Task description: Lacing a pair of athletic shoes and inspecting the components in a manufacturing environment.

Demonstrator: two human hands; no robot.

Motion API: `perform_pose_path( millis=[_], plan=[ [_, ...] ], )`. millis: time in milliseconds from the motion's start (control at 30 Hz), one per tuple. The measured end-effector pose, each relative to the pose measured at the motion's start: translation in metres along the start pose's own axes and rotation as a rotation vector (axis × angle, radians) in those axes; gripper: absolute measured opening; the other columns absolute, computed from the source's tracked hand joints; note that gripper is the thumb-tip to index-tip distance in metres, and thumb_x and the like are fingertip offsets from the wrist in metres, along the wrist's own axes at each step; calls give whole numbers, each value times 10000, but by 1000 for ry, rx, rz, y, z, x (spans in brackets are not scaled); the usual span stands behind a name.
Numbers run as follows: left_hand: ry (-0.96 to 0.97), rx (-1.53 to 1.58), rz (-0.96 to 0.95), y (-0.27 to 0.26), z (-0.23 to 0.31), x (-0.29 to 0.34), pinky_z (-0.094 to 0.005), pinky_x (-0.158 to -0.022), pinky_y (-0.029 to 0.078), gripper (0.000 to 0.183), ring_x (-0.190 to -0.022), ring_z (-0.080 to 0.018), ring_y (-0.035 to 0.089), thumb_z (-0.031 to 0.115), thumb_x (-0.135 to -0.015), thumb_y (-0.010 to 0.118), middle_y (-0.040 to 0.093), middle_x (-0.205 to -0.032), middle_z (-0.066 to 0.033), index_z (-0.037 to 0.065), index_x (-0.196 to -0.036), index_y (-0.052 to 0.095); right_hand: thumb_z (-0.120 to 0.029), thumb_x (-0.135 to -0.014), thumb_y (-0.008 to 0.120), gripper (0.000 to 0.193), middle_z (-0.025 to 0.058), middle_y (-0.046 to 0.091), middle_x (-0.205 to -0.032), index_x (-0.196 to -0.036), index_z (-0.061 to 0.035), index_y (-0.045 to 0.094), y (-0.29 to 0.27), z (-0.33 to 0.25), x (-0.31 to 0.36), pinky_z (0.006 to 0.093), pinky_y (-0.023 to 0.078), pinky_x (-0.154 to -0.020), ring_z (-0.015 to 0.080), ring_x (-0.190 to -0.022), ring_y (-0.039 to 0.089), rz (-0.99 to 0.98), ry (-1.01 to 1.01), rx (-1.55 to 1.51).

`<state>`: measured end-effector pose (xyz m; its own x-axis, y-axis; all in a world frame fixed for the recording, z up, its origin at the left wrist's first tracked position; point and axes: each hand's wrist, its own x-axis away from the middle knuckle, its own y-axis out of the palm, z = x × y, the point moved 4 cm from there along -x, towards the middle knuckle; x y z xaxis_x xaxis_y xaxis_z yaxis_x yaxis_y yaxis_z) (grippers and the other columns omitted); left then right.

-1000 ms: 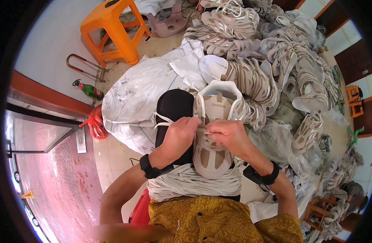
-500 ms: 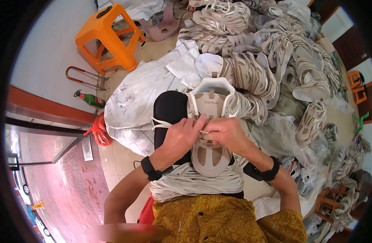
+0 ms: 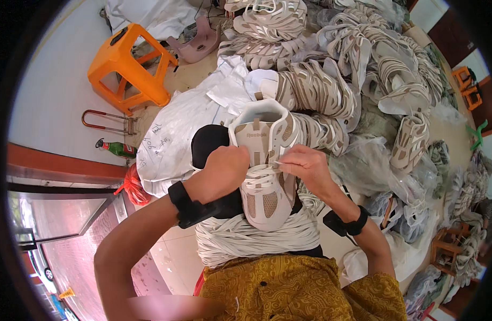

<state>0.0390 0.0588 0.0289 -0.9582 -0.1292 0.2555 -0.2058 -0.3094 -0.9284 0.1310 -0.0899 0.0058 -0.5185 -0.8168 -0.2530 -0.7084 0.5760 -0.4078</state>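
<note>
Upright beige shoe [image 3: 257, 143], toe nearest the person [image 3: 267, 286], white lace [image 3: 261, 175] in rows across its front

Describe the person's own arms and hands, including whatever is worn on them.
The left hand and right hand wear no gloves, and both forearms are uncovered. Each wrist carries a black band with a dark, boxy device. The right sleeve is mustard yellow with a swirling pattern; the left sleeve cannot be made out.

L hand [image 3: 227, 168]: curled at beige/wht mesh sneaker [image 3: 264, 211]
R hand [image 3: 307, 166]: pinching thin wht lace [image 3: 262, 174]
Toe end: bundled wht laces [image 3: 256, 243]
</note>
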Motion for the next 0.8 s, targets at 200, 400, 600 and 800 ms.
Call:
perform_pose_path(
  millis=[200, 400, 600, 800],
  plan=[
    [67, -58, -164, -3, -6, -7, -411, -590, 484, 161, -638, -360, 595, 140, -702, 534, 578, -632, -214, -11, -711, 590, -128, -681, 618, 122, 100, 575, -668, -727, -15, 619, 2, 2, 0, 288, 441, -563, 221, -628, 570, -10, 83, -46],
    [200, -415, 143, -6, 21, 8, -340, -506, 473, 34, -595, -240, 609, 70, -637, 574, 582, -602, -148, 49, -651, 597, -130, -682, 592, 108, 79, 552, -631, -659, -25, 581, -2, 0, 1, 318, 439, -537, 234, -596, 554, 4, -59, 86],
    [179, 150, 256, -11, 25, 3, -386, -570, 449, 93, -679, -316, 577, 93, -731, 557, 570, -697, -164, 7, -755, 531, -149, -668, 583, 101, 67, 541, -599, -619, -62, 563, 2, -2, -1, 349, 440, -499, 243, -553, 548, 34, -177, 308],
    [89, 426, 285, 8, 20, -11, -363, -590, 466, 95, -665, -337, 580, 79, -750, 531, 581, -688, -174, 16, -799, 581, -114, -630, 573, 95, 66, 513, -553, -573, -58, 521, 7, -12, -4, 325, 434, -441, 216, -500, 542, 12, -266, 577]
  ],
)
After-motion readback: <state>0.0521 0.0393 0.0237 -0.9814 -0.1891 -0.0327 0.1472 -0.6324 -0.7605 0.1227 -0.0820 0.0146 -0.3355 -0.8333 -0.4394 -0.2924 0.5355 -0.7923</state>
